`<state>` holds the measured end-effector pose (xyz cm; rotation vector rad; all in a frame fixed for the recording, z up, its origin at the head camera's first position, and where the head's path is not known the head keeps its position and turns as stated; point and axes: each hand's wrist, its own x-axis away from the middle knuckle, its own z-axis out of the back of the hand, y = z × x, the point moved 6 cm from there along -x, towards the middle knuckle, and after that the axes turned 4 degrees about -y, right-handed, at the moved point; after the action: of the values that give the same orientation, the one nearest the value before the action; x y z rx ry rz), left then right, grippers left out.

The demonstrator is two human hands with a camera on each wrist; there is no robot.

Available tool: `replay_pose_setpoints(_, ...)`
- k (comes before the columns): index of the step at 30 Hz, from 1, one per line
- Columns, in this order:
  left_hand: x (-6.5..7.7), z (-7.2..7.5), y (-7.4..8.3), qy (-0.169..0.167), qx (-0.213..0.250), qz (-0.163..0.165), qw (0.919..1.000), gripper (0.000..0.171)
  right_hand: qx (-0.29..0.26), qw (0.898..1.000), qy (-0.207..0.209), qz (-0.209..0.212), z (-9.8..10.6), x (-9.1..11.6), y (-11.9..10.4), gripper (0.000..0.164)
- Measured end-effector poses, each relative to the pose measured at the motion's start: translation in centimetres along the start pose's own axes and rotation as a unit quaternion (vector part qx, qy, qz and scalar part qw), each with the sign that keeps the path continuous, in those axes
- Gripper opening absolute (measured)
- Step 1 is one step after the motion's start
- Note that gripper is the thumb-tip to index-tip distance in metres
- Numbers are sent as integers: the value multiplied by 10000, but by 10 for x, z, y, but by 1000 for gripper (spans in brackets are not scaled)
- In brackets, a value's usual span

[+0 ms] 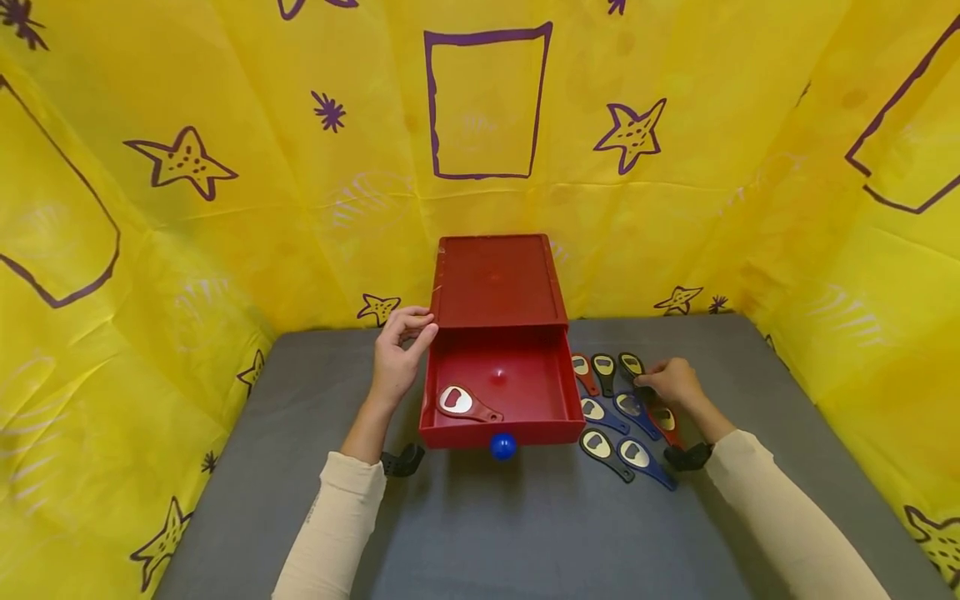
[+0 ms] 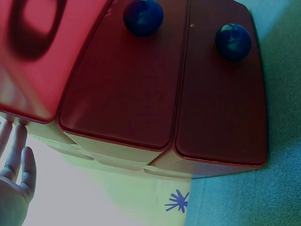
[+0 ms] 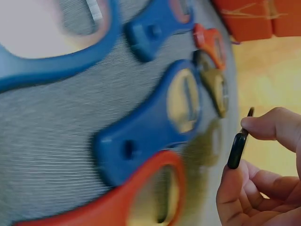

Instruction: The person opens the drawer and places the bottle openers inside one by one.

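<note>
My right hand [image 1: 675, 385] pinches a black bottle opener [image 3: 238, 148] between thumb and fingers, raised off the table at the right. Beside it lie several more bottle openers, among them a blue one [image 1: 648, 463], a black one [image 1: 606, 454] and a red one [image 1: 582, 373]. My left hand [image 1: 396, 360] is at the left side of the red drawer unit [image 1: 497, 279], its extended fingertips right at the wall. The top drawer [image 1: 536, 392] is pulled out and holds one red bottle opener [image 1: 467, 403] at its front left.
A blue knob [image 1: 503, 447] sticks out from the drawer's front. Below are two closed drawers with blue knobs [image 2: 143, 18]. Grey cloth [image 1: 300, 467] covers the table, and yellow patterned fabric [image 1: 360, 208] stands behind the unit and along both sides.
</note>
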<state>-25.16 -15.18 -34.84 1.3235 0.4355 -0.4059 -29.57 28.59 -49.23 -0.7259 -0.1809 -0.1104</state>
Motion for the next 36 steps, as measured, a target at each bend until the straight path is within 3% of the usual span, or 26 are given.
replay_pose_setpoints(8, -4, 1, 2, -10, -77, -6, 10000, 19, -274, 9988, 177, 375, 24, 4, -35, 39)
replay_pose_setpoints(17, -6, 0, 3, -69, -55, -1, 10000, 19, -348, 9946, 366, 907, 49, 21, -78, 39)
replay_pose_setpoints(23, -7, -2, 4, -127, -114, -36, 9998, 20, -321, 9935, 313, 1044, 63, 34, -100, 41)
replay_pose_setpoints(36, -1, -2, 3, -28, -64, -172, 9998, 17, -94, 9895, 244, 1424, 74, 56, -149, 40)
